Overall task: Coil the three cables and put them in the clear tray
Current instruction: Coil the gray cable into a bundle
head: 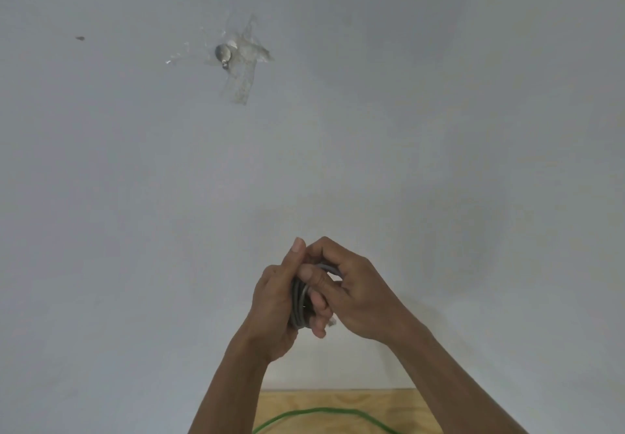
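Note:
A grey cable [299,301] is bunched into a tight coil, held up in front of a pale wall. My left hand [275,301] grips the coil from the left, thumb pointing up. My right hand [351,293] closes over the coil from the right, its fingers wrapped across the loops. A small pale connector end [331,322] sticks out under my right fingers. Low in the view, a green cable [318,412] arcs over a light wooden table [389,403]. The clear tray and a third cable are out of sight.
A pale grey wall fills most of the view. Strips of clear tape [241,71] hold a small metal piece [223,54] to it at upper left. A small dark mark [80,38] sits further left.

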`<state>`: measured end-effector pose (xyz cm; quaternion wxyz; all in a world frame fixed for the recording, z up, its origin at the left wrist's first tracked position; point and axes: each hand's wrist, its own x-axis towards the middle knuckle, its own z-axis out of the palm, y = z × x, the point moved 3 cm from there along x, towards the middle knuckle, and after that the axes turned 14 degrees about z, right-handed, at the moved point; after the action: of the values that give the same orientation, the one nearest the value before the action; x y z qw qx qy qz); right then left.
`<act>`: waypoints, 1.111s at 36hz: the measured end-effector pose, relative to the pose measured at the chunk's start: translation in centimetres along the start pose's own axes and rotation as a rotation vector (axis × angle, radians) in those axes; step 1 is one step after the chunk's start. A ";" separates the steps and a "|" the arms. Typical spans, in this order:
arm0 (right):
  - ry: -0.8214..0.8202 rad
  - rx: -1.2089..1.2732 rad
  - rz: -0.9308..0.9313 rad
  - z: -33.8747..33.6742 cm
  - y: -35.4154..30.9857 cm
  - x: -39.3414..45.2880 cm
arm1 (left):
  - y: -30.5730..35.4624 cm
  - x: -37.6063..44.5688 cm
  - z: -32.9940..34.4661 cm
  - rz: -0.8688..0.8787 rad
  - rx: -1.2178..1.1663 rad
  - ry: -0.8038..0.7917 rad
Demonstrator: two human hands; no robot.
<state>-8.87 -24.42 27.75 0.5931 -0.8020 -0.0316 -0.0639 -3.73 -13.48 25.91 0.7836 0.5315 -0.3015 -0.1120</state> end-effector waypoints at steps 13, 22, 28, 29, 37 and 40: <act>0.057 -0.012 -0.018 0.1 0.7 0.5 | -0.9 0.3 0.1 0.016 0.043 0.138; 0.095 -0.071 -0.024 -0.1 1.7 1.5 | -1.1 0.7 0.4 0.014 0.044 0.278; 0.214 -0.138 -0.058 0.4 2.2 1.7 | -1.0 0.9 0.1 0.095 0.096 0.418; 0.234 -0.128 -0.064 0.6 2.3 1.7 | -0.8 0.9 -0.2 0.120 0.116 0.443; 0.355 -0.078 -0.147 1.1 2.5 1.7 | 0.0 0.1 -0.6 0.165 0.272 0.299; 0.352 0.002 -0.105 -0.1 2.8 1.8 | 0.1 -0.6 -1.5 0.156 0.310 0.097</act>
<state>-6.69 -25.40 25.40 0.5862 -0.7750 0.0309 -0.2340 -3.39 -11.99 25.42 0.7122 0.6257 -0.3174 0.0229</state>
